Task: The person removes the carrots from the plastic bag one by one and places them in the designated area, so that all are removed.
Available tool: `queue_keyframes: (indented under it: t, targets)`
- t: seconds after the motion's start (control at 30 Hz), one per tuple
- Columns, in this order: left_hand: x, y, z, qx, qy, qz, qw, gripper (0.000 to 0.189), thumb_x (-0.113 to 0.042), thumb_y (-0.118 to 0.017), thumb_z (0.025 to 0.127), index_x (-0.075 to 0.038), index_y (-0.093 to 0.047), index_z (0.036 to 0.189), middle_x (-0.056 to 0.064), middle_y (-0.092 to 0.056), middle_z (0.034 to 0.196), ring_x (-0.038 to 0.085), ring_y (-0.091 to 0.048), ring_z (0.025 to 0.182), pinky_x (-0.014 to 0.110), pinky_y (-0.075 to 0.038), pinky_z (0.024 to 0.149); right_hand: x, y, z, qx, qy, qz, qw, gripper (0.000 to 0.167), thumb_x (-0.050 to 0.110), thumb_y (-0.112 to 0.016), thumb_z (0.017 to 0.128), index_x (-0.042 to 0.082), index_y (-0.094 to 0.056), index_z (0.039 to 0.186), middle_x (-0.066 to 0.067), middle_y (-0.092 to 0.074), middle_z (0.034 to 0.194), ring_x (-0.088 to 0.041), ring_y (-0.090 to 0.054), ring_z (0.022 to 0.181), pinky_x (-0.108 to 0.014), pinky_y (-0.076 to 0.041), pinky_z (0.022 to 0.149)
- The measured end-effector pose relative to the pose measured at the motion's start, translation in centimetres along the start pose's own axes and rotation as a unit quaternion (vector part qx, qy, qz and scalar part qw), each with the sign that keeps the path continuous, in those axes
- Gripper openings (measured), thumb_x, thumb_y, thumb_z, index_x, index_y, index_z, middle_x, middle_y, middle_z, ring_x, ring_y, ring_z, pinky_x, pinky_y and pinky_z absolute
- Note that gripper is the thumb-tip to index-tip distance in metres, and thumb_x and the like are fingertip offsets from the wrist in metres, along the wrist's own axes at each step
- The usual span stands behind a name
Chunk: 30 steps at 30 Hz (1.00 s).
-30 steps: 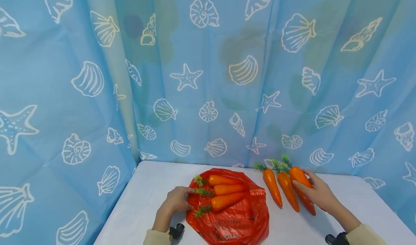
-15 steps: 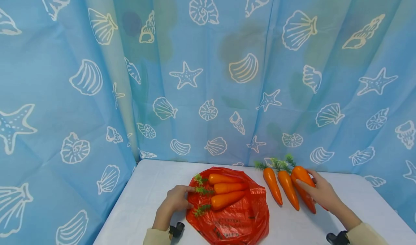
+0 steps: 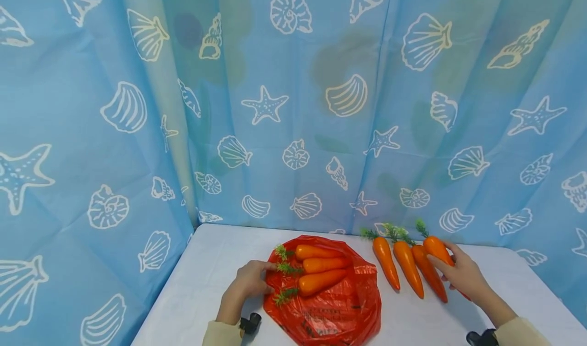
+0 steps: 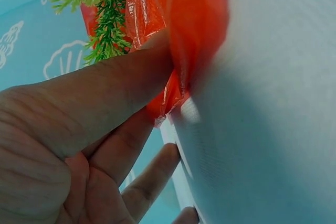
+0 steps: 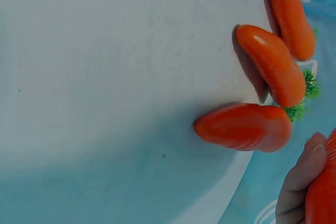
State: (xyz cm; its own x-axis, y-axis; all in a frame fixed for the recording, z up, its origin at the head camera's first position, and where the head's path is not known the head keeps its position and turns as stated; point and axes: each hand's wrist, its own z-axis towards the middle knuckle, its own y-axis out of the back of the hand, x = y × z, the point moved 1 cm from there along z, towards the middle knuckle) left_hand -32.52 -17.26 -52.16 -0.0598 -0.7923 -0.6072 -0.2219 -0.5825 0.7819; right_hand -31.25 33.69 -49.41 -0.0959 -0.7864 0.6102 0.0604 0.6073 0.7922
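Now there's the shift: the right grip [image 3: 465, 272] has slid outward over the last second, taking the held carrot [image 3: 437, 249] with it. A moment ago that carrot hid most of its neighbour; now the inner carrot [image 3: 428, 269] shows nearly whole, just to the left of the right grip, and the right wrist view opens a gap between the two. Thumb on one side, fingers round the other, the right grip is closed firmly about its carrot; whether the carrot's tip touches the counter [image 3: 206, 254], I can't tell. For the work in hand, I judge this means one carrot is being handled by itself, clear of the row. Further left of that grip lie the middle carrot [image 3: 408, 267] and the far carrot [image 3: 386, 264], leafy ends pointing away.

Over on the other side, nothing stirs: the left grip [image 3: 249, 280] stays put, pinching the edge of the red bag [image 3: 327, 310], with the three bagged carrots [image 3: 322, 283] just to its right, leaves towards it.
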Motion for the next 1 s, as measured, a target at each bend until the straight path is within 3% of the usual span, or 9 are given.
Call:
queue_keyframes:
  t: [0.37, 0.67, 1.0]
  targets:
    - [0.1, 0.1, 0.1, 0.0, 0.0, -0.007, 1.0, 0.048, -0.009, -0.084, 0.074, -0.018, -0.072, 0.119, 0.011, -0.065, 0.129, 0.036, -0.054, 0.125, 0.063, -0.044, 0.101, -0.7, 0.4, 0.5, -0.004, -0.007, 0.004, 1.0, 0.094, 0.057, -0.055, 0.095, -0.007, -0.016, 0.151, -0.026, -0.058, 0.103, -0.022, -0.059, 0.07, -0.032, -0.058, 0.058]
    - [0.2, 0.0, 0.1, -0.001, 0.009, -0.006, 0.9999, 0.047, -0.009, -0.085, 0.073, -0.018, -0.073, 0.118, 0.012, -0.065, 0.128, 0.038, -0.054, 0.125, 0.064, -0.044, 0.102, -1.9, 0.7, 1.5, -0.005, -0.034, 0.022, 0.9992, 0.104, 0.068, -0.052, 0.09, -0.008, -0.015, 0.15, -0.028, -0.057, 0.103, -0.023, -0.06, 0.073, -0.032, -0.058, 0.06]
    - [0.3, 0.0, 0.0, -0.003, -0.008, 0.004, 1.0, 0.046, -0.01, -0.085, 0.073, -0.018, -0.073, 0.117, 0.011, -0.066, 0.128, 0.038, -0.054, 0.125, 0.066, -0.04, 0.103, -3.0, 0.1, 1.6, 0.012, -0.057, 0.022, 0.9981, 0.097, 0.055, -0.059, 0.093, -0.01, -0.015, 0.149, -0.037, -0.049, 0.119, -0.022, -0.061, 0.078, -0.035, -0.06, 0.066]
